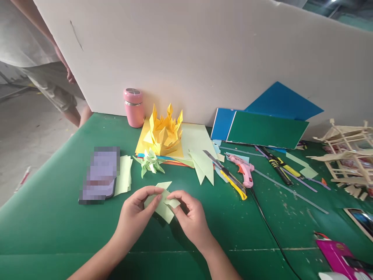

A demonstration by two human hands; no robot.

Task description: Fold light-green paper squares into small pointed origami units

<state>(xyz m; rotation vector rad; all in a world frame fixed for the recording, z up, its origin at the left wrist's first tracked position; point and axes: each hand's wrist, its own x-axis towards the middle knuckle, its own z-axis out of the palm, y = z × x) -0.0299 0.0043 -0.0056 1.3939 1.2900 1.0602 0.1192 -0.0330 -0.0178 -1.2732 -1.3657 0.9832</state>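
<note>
Pale green folded paper is held up over the near part of the table, between both hands. My left hand pinches its upper left side between thumb and index finger. On the right side, my right hand grips a folded flap with thumb and fingers. Just beyond the hands lies a green origami flower. Behind it a yellow folded-paper crown stands on a stack of coloured sheets. More pale green paper pieces lie right of the flower.
A phone rests partly over green paper slips at left. To the right are a utility knife, a pink glue gun with a black cord, and a wooden stick model. A pink flask stands by the white board. A person stands at far left.
</note>
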